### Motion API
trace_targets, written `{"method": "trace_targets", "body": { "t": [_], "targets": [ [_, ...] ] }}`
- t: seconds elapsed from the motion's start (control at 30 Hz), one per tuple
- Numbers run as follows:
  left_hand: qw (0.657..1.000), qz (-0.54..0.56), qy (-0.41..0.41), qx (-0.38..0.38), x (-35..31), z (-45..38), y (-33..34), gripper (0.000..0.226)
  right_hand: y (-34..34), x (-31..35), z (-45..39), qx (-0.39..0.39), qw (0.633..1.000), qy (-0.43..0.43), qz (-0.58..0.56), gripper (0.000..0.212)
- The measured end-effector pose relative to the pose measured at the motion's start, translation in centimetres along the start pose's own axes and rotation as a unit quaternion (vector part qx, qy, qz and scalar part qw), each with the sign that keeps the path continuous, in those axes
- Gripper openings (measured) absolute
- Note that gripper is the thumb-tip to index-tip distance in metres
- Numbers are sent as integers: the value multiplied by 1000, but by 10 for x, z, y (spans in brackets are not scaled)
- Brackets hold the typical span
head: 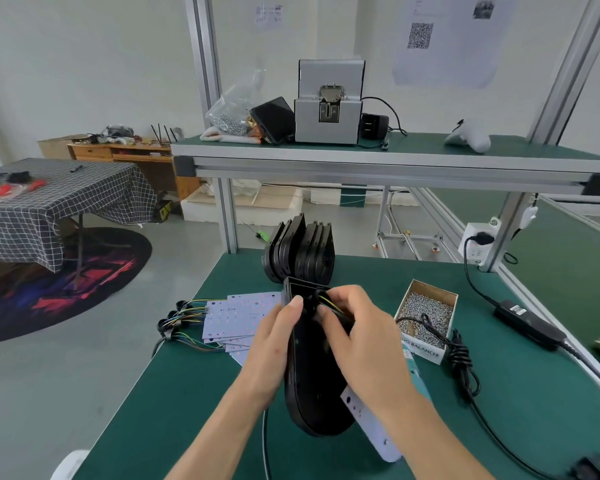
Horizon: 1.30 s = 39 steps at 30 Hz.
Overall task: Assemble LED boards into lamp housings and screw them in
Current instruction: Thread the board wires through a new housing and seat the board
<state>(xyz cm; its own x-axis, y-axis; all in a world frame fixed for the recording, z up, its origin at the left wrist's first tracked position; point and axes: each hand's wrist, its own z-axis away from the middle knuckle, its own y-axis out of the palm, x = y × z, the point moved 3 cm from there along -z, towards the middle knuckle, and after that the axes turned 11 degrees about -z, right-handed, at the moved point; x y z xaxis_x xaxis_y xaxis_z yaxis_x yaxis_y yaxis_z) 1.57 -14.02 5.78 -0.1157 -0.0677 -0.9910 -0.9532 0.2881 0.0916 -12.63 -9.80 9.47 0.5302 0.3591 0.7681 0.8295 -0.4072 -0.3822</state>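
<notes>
White walls (84, 64) and a grey floor (49, 375) frame the room. A checked-cloth table (59, 199) stands on a dark round rug (94, 271) at left, a wooden desk (118, 154) against the wall behind, papers (444, 39) taped above.

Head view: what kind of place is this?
Likely a small electronics assembly workshop: green-matted bench on an aluminium frame, box of screws, spread LED boards, stacked black lamp housings.

Housing (312, 386) I'm holding: black plastic, smooth w/ slight sheen. LED boards (243, 317): white, matt. Bench top (187, 393): green mat, matt. Screws (426, 313): shiny metal, in cardboard box (430, 351). Frame posts (227, 220): brushed aluminium. Side tablecloth (59, 202): checked fabric.
</notes>
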Motion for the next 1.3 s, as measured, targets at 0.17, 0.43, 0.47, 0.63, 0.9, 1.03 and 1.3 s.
{"method": "trace_targets", "body": {
  "t": [0.17,0.43,0.47,0.63,0.9,1.03,1.3],
  "targets": [
    [1000,-13,4,-5,-2,1,-4,76,-4,5,0,-64,995,-8,-80,13],
    [998,52,-25,-13,1,2,-2,85,1,5,-1,-13,995,-30,-94,7],
    [997,64,-28,-12,0,1,-2,84,2,3,1,10,996,-25,-90,14],
    [998,55,-23,-25,-1,0,-4,78,6,-1,-2,71,996,11,-50,21],
    [997,-55,46,-16,-8,2,-1,56,9,8,-7,49,998,-24,21,5],
    [995,-83,60,-2,-12,5,3,34,11,14,-8,56,994,-47,79,2],
    [991,-119,51,26,-12,6,4,42,8,19,-5,91,972,-114,184,15]
  ]
}}
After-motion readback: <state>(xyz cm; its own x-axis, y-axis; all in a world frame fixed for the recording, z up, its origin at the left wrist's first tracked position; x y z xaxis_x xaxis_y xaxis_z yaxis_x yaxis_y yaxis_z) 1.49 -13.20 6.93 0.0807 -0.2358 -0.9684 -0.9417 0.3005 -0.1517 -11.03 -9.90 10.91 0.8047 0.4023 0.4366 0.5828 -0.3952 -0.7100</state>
